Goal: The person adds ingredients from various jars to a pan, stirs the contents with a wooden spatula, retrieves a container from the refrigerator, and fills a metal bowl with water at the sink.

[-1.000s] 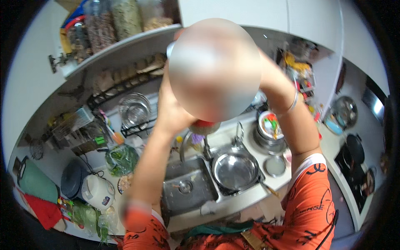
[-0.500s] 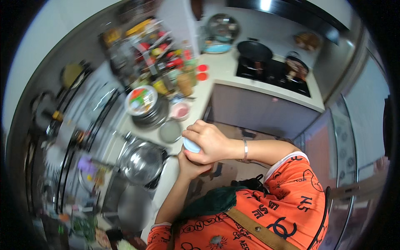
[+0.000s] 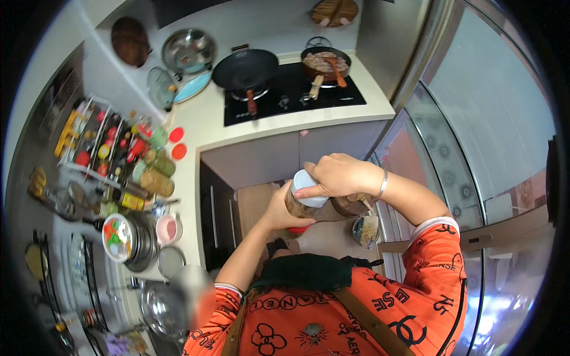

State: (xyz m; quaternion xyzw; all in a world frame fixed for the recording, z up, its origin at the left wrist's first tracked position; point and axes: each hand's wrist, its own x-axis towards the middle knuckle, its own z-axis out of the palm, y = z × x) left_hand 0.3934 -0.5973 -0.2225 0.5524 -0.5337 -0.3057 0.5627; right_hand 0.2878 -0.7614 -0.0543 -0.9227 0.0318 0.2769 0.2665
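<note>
In front of my body I hold a clear jar [image 3: 300, 205] with brownish contents and a pale blue lid [image 3: 304, 181]. My left hand [image 3: 275, 209] is wrapped round the jar's body from the left. On the right, my right hand [image 3: 347, 175] is closed over the lid, its thumb along the near side and its fingers at the far edge. The jar is slightly tilted, and the lid sits on it.
Ahead, a black stove [image 3: 291, 108] bears a dark wok [image 3: 245, 70] and a pan [image 3: 344, 72] with chopped meat and wooden utensils. Left on the counter are a seasoning rack [image 3: 89, 145], jars, red lids [image 3: 179, 151] and a pink bowl [image 3: 168, 229]. A tall glass-fronted cabinet [image 3: 469, 154] stands right.
The view has swung from the sink side toward the stove. Both hands have moved right with the jar, away from the counter edge. More of the jar's body now shows.
</note>
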